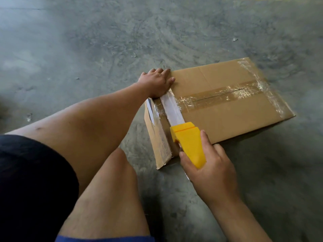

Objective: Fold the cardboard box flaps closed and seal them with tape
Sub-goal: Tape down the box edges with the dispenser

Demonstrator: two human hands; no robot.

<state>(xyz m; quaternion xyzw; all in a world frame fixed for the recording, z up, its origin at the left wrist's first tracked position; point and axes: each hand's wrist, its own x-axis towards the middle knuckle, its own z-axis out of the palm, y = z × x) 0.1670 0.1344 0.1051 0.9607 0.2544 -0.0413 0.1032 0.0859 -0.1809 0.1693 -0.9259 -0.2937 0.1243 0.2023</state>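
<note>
A brown cardboard box point(227, 110) lies on the concrete floor with its top flaps folded flat. Clear tape runs along the centre seam and across the far right edge. My left hand point(157, 82) presses flat on the box's near-left top corner, on the end of a fresh strip of clear tape point(172, 109). That strip stretches along the left edge down to a yellow tape dispenser point(189, 142). My right hand point(209, 170) grips the dispenser at the box's near corner.
Grey concrete floor point(104, 41) surrounds the box, with a few small scraps of debris point(133, 55). My bare knees point(111, 172) and dark shorts fill the lower left, close to the box's left side.
</note>
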